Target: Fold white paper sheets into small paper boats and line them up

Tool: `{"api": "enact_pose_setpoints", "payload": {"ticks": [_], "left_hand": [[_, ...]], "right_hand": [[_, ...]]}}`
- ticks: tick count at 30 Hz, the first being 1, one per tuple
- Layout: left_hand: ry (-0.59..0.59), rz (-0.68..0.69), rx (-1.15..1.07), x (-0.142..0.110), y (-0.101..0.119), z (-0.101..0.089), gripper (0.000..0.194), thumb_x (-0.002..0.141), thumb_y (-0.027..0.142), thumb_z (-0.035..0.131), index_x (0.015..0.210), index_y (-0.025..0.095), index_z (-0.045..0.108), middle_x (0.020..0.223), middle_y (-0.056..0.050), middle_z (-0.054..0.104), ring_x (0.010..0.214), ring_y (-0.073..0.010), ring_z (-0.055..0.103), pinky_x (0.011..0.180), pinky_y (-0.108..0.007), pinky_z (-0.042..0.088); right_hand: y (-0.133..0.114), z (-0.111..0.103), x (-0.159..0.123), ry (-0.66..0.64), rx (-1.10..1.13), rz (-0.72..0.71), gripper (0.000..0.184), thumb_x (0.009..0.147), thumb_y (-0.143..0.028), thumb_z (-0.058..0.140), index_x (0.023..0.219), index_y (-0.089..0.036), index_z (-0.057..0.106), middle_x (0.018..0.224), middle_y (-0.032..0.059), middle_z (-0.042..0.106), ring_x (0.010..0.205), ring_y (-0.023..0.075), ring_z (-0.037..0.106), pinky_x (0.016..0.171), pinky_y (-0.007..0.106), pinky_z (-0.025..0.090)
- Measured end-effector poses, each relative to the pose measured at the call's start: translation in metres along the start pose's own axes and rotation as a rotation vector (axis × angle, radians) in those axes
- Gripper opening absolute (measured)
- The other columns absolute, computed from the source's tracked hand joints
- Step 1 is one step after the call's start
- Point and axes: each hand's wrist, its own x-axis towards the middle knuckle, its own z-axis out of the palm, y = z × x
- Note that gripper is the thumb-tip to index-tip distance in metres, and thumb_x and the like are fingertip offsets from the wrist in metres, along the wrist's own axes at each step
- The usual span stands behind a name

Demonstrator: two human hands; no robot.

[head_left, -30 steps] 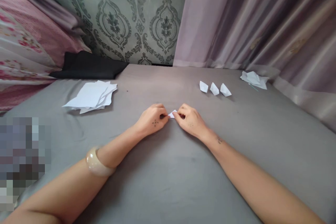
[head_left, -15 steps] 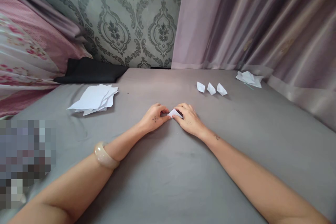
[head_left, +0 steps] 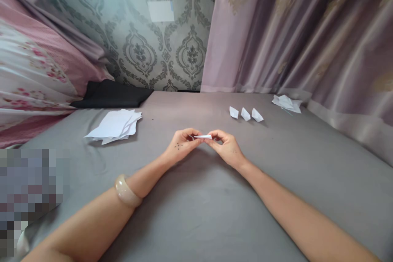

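A small folded piece of white paper [head_left: 203, 136] is pinched between both hands, its thin edge turned toward me. My left hand [head_left: 184, 143] grips its left end between thumb and fingers. On the other end, my right hand [head_left: 226, 146] holds it the same way. The fingertips partly cover the paper. Beyond the right hand, three small folded paper shapes stand in a row: a left one [head_left: 233, 112], a middle one [head_left: 245, 114] and a right one [head_left: 257, 115].
A stack of white paper sheets [head_left: 115, 125] lies on the grey sheet [head_left: 196, 204] at the left. More white paper [head_left: 287, 103] with a thin greenish stick lies at the far right. Black cloth [head_left: 113, 94] is at the back left. Curtains [head_left: 260, 41] hang along the right.
The folded paper lay as a flat triangle on the sheet; now it appears lifted and tilted edge-on, held in both hands. The view has tipped slightly upward.
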Motion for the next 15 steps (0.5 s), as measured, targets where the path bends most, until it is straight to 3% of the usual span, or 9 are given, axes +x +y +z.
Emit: {"api": "enact_pose_setpoints", "payload": {"ticks": [4, 7, 12, 15], "left_hand": [[0.016, 0.030, 0.009, -0.0018, 0.0002, 0.0013, 0.017, 0.075, 0.031, 0.064, 0.076, 0.013, 0.065, 0.066, 0.000, 0.060, 0.059, -0.0090, 0.047, 0.058, -0.021, 0.039], [0.008, 0.016, 0.003, -0.0025, -0.0025, 0.0029, 0.018, 0.075, 0.030, 0.064, 0.079, 0.013, 0.065, 0.063, 0.001, 0.057, 0.058, -0.0092, 0.047, 0.058, -0.022, 0.039], [-0.008, -0.068, -0.184, -0.0045, 0.0018, 0.0061, 0.026, 0.075, 0.038, 0.065, 0.081, 0.012, 0.065, 0.066, -0.001, 0.059, 0.060, -0.0100, 0.050, 0.059, -0.022, 0.040], [-0.026, -0.070, -0.159, -0.0053, 0.0066, 0.0070, 0.033, 0.081, 0.044, 0.059, 0.071, 0.013, 0.062, 0.060, 0.001, 0.055, 0.058, -0.0094, 0.048, 0.058, -0.022, 0.037]], "right_hand": [[-0.0053, 0.0001, -0.0032, 0.046, 0.004, -0.049, 0.019, 0.079, -0.037, 0.064, 0.088, -0.021, 0.067, 0.082, 0.0019, 0.067, 0.079, 0.0156, 0.059, 0.080, 0.030, 0.044], [-0.0084, -0.0001, -0.0036, 0.049, 0.040, -0.056, 0.018, 0.082, -0.036, 0.060, 0.080, -0.020, 0.068, 0.080, 0.0022, 0.067, 0.078, 0.0154, 0.060, 0.078, 0.029, 0.045], [-0.0058, 0.0009, -0.0015, 0.086, 0.148, 0.128, 0.025, 0.076, -0.043, 0.065, 0.075, -0.018, 0.067, 0.070, 0.0013, 0.065, 0.067, 0.0142, 0.057, 0.068, 0.028, 0.044], [-0.0056, 0.0029, -0.0021, 0.084, 0.275, 0.240, 0.030, 0.071, -0.047, 0.069, 0.073, -0.017, 0.066, 0.069, 0.0008, 0.065, 0.064, 0.0128, 0.055, 0.065, 0.027, 0.042]]}}
